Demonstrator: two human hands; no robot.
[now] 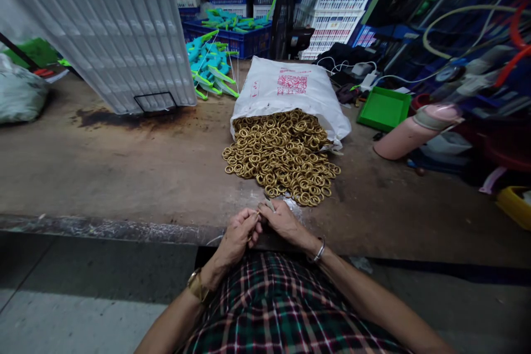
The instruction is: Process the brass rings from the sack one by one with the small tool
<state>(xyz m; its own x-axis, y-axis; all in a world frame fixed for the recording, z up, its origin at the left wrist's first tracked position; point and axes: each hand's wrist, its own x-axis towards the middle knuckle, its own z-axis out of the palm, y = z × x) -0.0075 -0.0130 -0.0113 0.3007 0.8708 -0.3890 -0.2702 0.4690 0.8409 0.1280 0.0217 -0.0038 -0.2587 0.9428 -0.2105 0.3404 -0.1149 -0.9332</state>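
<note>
A broad, brown, worn wooden table is spanning the view, and a tall, whitish, ribbed panel is standing tilted on its left part. Behind, a stack of white plastic lattice crates is showing small labels too blurred to read. A low blue plastic crate is holding turquoise and lime-green plastic pieces. On the table a white woven sack is lying flat, its long axis running away from the person; it is bearing a red printed square code and red characters that are not legible. Its mouth is facing the person and spilling a pile of gold-coloured metal rings toward the near edge. To the right, a pink cylindrical bottle is lying slanted near a shallow, bright green plastic tray. Just before the rings, the right hand is gripping a small grey metal blade, which is pointing forward and slightly left. The left hand is curling beside it, fingertips pinching a small gold-coloured piece, mostly hidden.
</note>
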